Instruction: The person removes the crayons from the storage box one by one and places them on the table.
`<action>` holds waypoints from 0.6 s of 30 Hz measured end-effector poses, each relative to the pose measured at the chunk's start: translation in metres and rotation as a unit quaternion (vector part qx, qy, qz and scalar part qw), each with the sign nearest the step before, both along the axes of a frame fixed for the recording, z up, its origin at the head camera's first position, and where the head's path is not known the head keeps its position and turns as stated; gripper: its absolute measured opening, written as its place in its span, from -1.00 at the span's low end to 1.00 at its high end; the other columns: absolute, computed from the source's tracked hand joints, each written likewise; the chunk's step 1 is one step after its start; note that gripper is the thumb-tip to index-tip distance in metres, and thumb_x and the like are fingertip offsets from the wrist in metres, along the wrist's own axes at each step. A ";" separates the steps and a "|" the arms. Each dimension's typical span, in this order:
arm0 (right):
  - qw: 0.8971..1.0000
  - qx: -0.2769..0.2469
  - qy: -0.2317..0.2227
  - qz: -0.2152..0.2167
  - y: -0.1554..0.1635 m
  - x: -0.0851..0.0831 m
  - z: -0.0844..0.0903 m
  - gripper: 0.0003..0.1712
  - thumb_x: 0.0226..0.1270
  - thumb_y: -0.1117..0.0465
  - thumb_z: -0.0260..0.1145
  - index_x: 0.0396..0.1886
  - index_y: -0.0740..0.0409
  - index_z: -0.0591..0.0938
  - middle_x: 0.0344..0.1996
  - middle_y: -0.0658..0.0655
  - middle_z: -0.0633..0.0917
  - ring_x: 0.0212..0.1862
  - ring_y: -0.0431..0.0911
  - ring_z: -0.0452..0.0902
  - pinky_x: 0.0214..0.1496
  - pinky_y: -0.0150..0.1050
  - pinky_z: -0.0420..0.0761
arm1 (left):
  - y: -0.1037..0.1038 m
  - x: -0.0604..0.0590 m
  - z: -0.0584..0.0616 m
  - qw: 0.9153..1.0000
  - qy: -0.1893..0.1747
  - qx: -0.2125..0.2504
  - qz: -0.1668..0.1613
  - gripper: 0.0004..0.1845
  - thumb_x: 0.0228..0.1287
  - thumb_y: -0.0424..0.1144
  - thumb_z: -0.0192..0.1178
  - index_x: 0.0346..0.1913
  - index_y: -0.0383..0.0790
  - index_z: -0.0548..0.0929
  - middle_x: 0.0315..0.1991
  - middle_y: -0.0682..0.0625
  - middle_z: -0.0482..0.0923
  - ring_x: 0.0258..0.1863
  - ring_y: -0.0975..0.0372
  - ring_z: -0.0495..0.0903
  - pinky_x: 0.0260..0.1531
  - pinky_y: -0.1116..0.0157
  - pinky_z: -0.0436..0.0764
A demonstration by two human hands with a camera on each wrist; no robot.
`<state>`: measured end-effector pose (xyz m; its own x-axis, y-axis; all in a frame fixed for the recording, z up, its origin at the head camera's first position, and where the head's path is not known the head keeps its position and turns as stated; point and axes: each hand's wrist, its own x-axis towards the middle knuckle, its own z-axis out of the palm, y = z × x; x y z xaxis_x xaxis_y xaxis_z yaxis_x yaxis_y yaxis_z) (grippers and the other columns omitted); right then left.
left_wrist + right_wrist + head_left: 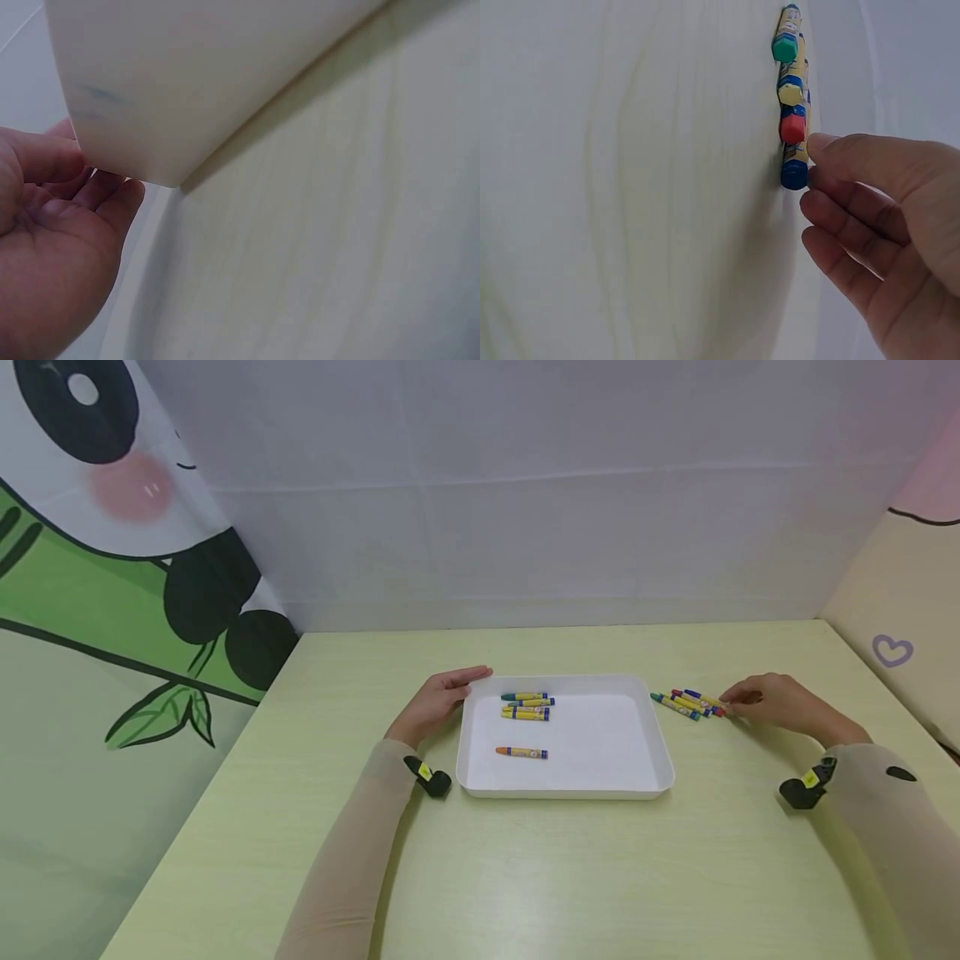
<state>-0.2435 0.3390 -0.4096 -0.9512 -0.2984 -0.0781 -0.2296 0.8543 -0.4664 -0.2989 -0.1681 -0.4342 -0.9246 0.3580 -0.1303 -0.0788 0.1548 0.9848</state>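
A white tray [600,739] lies in the middle of a pale green table. Inside it, several crayons [527,706] lie together at the far left, and an orange crayon [521,752] lies apart, nearer me. My left hand [450,689] rests with straight fingers against the tray's far left corner. The left wrist view shows the tray wall [210,67] with the fingertips [112,191] touching its corner. Right of the tray, several crayons [686,702] lie side by side on the table. My right hand [750,697] touches their near ends. In the right wrist view its fingertips [821,146] meet the blue crayon [794,171].
The table [525,877] is walled by a white backdrop behind, a panda-print sheet [112,527] on the left and a cream sheet [900,627] on the right. Black wrist cameras [429,777] [806,785] sit on both forearms.
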 end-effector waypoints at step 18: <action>0.999 -0.025 0.012 0.026 -0.024 0.003 0.026 -0.68 0.37 0.11 0.26 0.01 0.17 0.67 -0.13 0.12 0.73 -0.09 -0.02 0.62 -0.16 -0.27 0.61 | 0.000 0.002 0.001 1.000 0.000 -0.003 0.001 -0.56 0.47 -0.45 -0.13 0.30 -0.11 0.49 0.34 0.08 0.42 0.42 0.25 0.25 0.40 0.20 0.27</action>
